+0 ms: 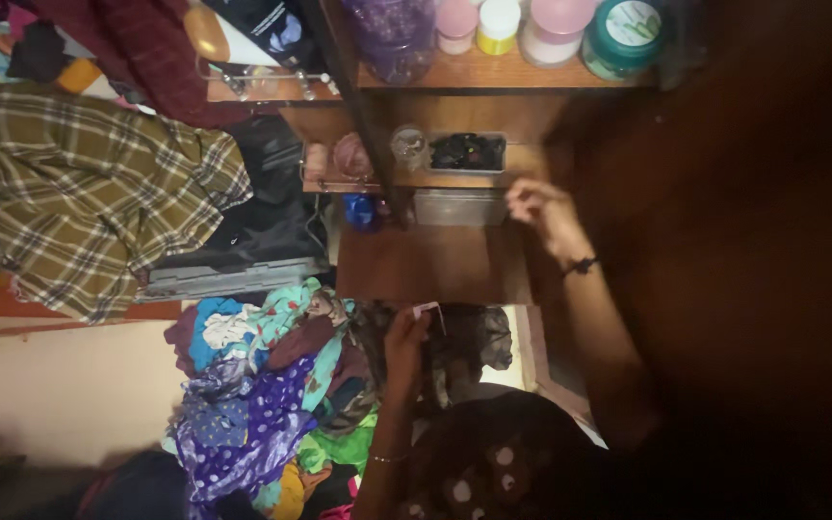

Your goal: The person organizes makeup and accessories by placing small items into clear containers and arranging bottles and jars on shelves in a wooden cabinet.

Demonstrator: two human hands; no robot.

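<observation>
Pale, thin slip, likely light and bendable, best pinched at its edge: held in left hand fingertips over clothes heap below shelf front edge; right hand curled, grip unclear, beside clear box.

The right hand is stretched far forward on a nearly straight arm, fingers loosely curled, a dark band at the wrist. The left hand is raised closer in, forearm upright, fingers pinched together.
</observation>
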